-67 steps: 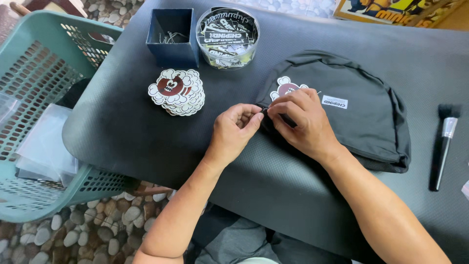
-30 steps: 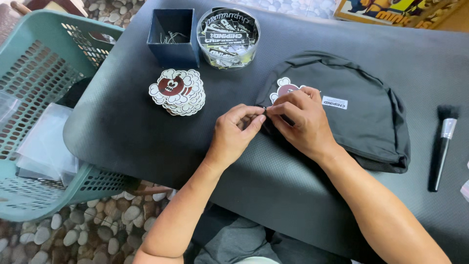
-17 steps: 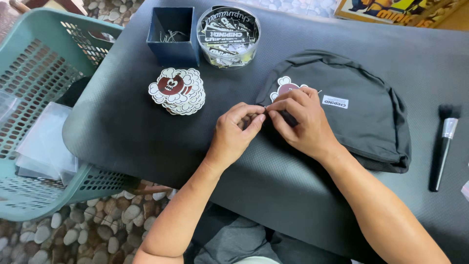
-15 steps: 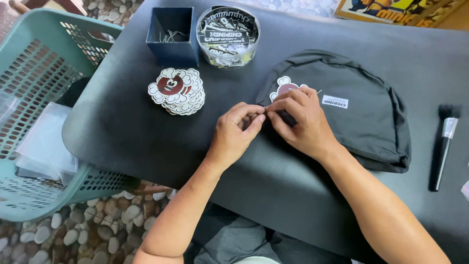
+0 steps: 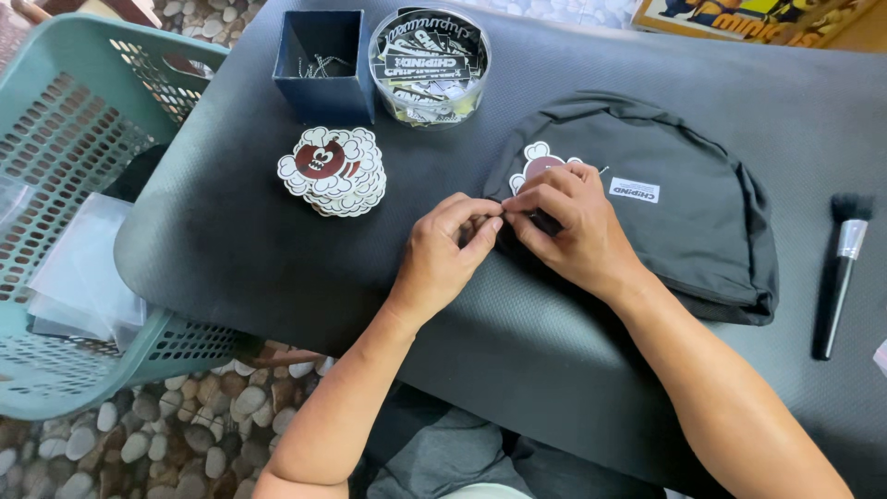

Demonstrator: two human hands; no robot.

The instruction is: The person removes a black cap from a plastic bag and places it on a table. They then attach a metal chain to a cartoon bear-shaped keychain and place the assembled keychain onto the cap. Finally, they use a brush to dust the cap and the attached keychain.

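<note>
Here both hands, left hand [image 5: 453, 245] and right hand [image 5: 564, 222], pinch the cloud-shaped tag [image 5: 536, 162] on the dark cap [image 5: 684, 231].

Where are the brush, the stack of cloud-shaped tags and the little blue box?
brush [image 5: 843, 251], head view, on its silver ferrule.
stack of cloud-shaped tags [image 5: 331, 169], head view, on the top tag.
blue box [image 5: 323, 97], head view, on its front wall.
</note>
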